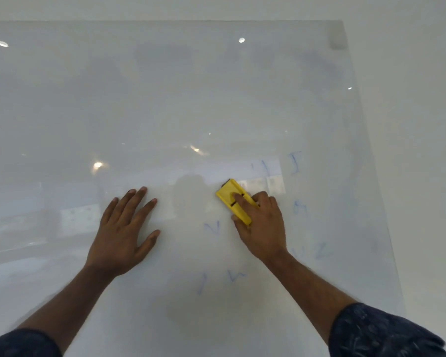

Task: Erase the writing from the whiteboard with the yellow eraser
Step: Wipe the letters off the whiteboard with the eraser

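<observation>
Right hand (pixel 262 225) grip clamped on yellow plastic block eraser (pixel 233 200), pressed against glossy whiteboard (pixel 165 99). Faint blue letters (pixel 213 228) just beside. Left hand (pixel 121 233) flat, fingers spread.

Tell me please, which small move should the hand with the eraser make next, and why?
Probably slide the yellow eraser down toward the person, onto the faint blue mark just below it. The right hand holds the eraser flat on the whiteboard, the left hand braces the board, and several blue marks remain below and right.
</observation>
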A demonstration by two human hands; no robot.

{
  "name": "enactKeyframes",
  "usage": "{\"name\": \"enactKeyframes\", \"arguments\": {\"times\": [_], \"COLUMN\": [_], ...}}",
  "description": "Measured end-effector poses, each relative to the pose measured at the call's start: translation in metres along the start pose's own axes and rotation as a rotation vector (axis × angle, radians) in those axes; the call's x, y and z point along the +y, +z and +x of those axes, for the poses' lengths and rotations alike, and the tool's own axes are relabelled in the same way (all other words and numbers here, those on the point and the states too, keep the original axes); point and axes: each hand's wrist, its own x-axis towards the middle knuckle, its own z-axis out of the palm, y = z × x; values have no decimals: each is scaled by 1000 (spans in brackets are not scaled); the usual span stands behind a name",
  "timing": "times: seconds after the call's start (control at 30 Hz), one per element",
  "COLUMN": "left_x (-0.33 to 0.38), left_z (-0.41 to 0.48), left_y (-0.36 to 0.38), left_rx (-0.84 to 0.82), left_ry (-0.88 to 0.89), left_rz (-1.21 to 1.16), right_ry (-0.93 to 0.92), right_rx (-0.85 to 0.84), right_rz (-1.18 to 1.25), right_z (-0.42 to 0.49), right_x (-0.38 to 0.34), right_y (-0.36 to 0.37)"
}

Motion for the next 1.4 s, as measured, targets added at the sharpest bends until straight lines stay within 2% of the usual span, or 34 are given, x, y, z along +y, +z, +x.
{"name": "enactKeyframes", "arguments": {"times": [0.07, 0.17, 0.27, 0.33, 0.4, 0.47, 0.53, 0.67, 0.77, 0.83, 0.9, 1.0, 1.07, 1.13, 1.23, 1.3, 1.4], "left_x": [5, 10, 4, 1, 2, 5, 10, 13, 10, 7, 7, 11, 16, 20, 18, 15, 15], "left_z": [-3, -6, -11, -14, -15, -13, -12, -16, -17, -18, -19, -20, -20, -19, -18, -19, -18], "left_y": [-2, -2, -2, -1, 0, 1, 3, 5, 3, 2, 3, 6, 7, 8, 5, 3, 1], "left_rx": [-12, -15, -40, -68, -74, -53, -34, -21, -26, -35, -37, -32, -30, -28, -45, -58, -77], "left_ry": [-17, -36, -18, -6, -8, -23, -45, -59, -43, -35, -37, -53, -75, -89, -76, -68, -76], "left_rz": [-20, -35, -27, -6, 1, 7, 17, 13, 4, 6, 1, 2, 9, 22, 23, 35, 24], "right_ry": [28, -140, -256, -190, -14, 136, 199, -35, -220, -185, -39, 106, 36, -143, -337, -343, -183], "right_rx": [-6, -85, -132, -92, -36, -7, -5, -115, -186, -149, -93, -35, -67, -174, -311, -298, -218], "right_rz": [43, -12, -119, -174, -148, -71, -1, 14, -58, -116, -108, 0, 36, 44, -37, -99, -105], "right_z": [-13, -46, -73, -73, -67, -65, -73, -126, -152, -146, -130, -115, -118, -129, -144, -140, -118], "right_x": [-24, -50, -34, -7, 9, 2, -21, -63, -45, -17, -2, -27, -55, -70, -51, -26, -9], "right_y": [13, 30, 28, 19, 11, 12, 22, 44, 37, 27, 19, 28, 39, 43, 33, 21, 12]}}
